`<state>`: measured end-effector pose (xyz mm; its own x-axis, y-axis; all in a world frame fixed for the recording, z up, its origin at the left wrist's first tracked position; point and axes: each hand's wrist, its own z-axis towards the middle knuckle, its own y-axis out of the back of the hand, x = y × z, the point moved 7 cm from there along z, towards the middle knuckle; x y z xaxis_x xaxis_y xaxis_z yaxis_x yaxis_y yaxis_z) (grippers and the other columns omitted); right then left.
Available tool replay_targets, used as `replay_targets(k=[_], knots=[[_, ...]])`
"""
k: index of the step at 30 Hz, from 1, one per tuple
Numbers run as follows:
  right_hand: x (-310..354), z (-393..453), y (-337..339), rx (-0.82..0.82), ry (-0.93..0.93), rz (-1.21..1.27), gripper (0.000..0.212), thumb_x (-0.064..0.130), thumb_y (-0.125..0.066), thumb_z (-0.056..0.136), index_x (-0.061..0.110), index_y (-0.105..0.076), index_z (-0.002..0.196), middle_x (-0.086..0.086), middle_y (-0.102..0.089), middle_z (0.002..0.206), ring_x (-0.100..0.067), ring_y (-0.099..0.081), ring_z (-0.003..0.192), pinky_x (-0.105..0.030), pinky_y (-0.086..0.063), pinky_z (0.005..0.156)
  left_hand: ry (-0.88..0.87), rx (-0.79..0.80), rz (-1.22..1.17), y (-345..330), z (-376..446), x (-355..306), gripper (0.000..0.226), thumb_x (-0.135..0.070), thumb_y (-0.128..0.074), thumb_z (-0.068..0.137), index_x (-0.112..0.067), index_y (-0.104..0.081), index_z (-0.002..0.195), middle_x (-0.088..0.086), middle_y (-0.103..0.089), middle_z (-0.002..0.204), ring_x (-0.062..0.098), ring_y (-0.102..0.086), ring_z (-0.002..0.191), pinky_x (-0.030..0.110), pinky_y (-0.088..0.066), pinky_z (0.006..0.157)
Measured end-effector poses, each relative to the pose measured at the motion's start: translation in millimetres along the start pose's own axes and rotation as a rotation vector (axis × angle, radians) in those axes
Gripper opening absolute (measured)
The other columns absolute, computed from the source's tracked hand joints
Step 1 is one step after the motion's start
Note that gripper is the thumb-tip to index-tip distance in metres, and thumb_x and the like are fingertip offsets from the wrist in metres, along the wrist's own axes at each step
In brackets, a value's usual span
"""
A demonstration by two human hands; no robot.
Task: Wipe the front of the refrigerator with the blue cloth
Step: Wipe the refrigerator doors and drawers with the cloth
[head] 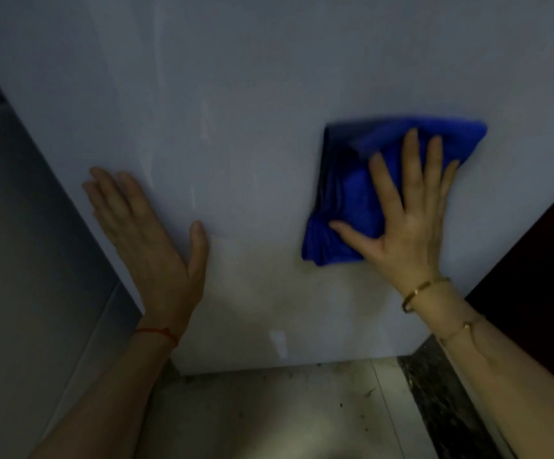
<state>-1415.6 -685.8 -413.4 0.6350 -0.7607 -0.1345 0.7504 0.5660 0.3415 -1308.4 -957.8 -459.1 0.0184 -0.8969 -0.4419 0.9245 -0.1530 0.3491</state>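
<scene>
The pale grey front of the refrigerator [252, 94] fills most of the view, with faint streaks down its middle. A crumpled blue cloth [345, 193] lies flat against it at the right. My right hand [408, 220] presses on the cloth with fingers spread, covering its right half. My left hand [149, 233] rests flat on the door near its left edge, fingers together, holding nothing. The cloth's upper edge is blurred.
A grey tiled wall [30, 243] runs along the left of the refrigerator. A dark panel [540, 266] stands at the right. Below the door lies a light tiled floor [285, 415] with specks of dirt and a dark stone strip [441, 402].
</scene>
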Motion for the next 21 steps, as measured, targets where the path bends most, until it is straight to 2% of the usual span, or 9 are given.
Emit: replay_targets(k=[4, 8, 10, 13, 16, 19, 21], knots=[[23.1, 10.3, -5.1, 0.010, 0.025, -0.016, 0.083, 0.066, -0.061, 0.082, 0.021, -0.034, 0.147, -0.014, -0.025, 0.152, -0.040, -0.020, 0.143, -0.046, 0.000, 0.123, -0.069, -0.002, 0.001, 4.5, 2.2, 3.9, 0.081, -0.026, -0.056, 0.097, 0.018, -0.015, 0.152, 0.043, -0.009, 0.159, 0.027, 0.004, 0.153, 0.042, 0.005, 0.130], [32.2, -17.0, -15.5, 0.128, 0.185, -0.093, 0.080, 0.068, -0.056, 0.084, 0.024, -0.034, 0.146, -0.009, -0.028, 0.151, -0.035, -0.021, 0.143, -0.047, -0.009, 0.122, -0.115, -0.023, 0.031, 7.0, 3.0, 4.4, 0.078, -0.021, -0.058, 0.096, 0.016, -0.019, 0.152, 0.042, -0.013, 0.158, 0.030, 0.000, 0.153, 0.058, -0.005, 0.127], [27.9, -19.5, -13.8, 0.135, 0.219, -0.107, 0.079, 0.066, -0.056, 0.085, 0.024, -0.033, 0.147, -0.008, -0.030, 0.151, -0.028, -0.014, 0.150, -0.046, -0.011, 0.121, -0.124, -0.034, 0.029, 9.2, 4.2, 2.3, 0.076, -0.020, -0.058, 0.095, 0.017, -0.021, 0.151, 0.042, -0.015, 0.158, 0.031, -0.002, 0.152, 0.060, -0.007, 0.126], [14.7, -9.7, -2.6, 0.073, 0.153, -0.075, 0.077, 0.061, -0.059, 0.087, 0.021, -0.032, 0.147, -0.009, -0.031, 0.150, -0.017, -0.001, 0.153, -0.046, -0.007, 0.124, -0.142, -0.065, 0.031, 12.4, 9.9, 4.3, 0.077, -0.020, -0.058, 0.095, 0.015, -0.020, 0.152, 0.041, -0.016, 0.157, 0.031, -0.002, 0.152, 0.057, -0.005, 0.127], [12.7, 14.2, 3.7, 0.012, 0.008, -0.013, 0.072, 0.057, -0.056, 0.091, 0.017, -0.032, 0.146, -0.012, -0.026, 0.151, -0.017, 0.001, 0.151, -0.047, 0.003, 0.124, -0.155, -0.116, 0.029, 17.3, 25.2, 9.1, 0.075, -0.026, -0.052, 0.098, 0.014, -0.018, 0.152, 0.040, -0.015, 0.158, 0.031, -0.002, 0.153, 0.049, 0.002, 0.129], [27.9, 27.3, -0.5, -0.019, -0.044, 0.055, 0.053, 0.041, -0.040, 0.101, 0.013, -0.032, 0.145, -0.015, -0.023, 0.151, -0.015, 0.005, 0.151, -0.044, 0.009, 0.123, -0.173, -0.134, 0.037, 19.6, 34.1, 11.1, 0.075, -0.029, -0.048, 0.099, 0.014, -0.018, 0.152, 0.040, -0.015, 0.158, 0.031, -0.003, 0.152, 0.045, 0.004, 0.129], [37.3, 23.4, -5.9, -0.019, -0.008, 0.084, 0.045, 0.031, -0.031, 0.105, 0.013, -0.032, 0.145, -0.013, -0.024, 0.152, -0.011, 0.008, 0.152, -0.040, 0.008, 0.124, -0.187, -0.138, 0.048, 18.3, 35.2, 11.3, 0.075, -0.030, -0.048, 0.099, 0.015, -0.019, 0.152, 0.041, -0.017, 0.157, 0.031, -0.004, 0.152, 0.045, 0.004, 0.129]])
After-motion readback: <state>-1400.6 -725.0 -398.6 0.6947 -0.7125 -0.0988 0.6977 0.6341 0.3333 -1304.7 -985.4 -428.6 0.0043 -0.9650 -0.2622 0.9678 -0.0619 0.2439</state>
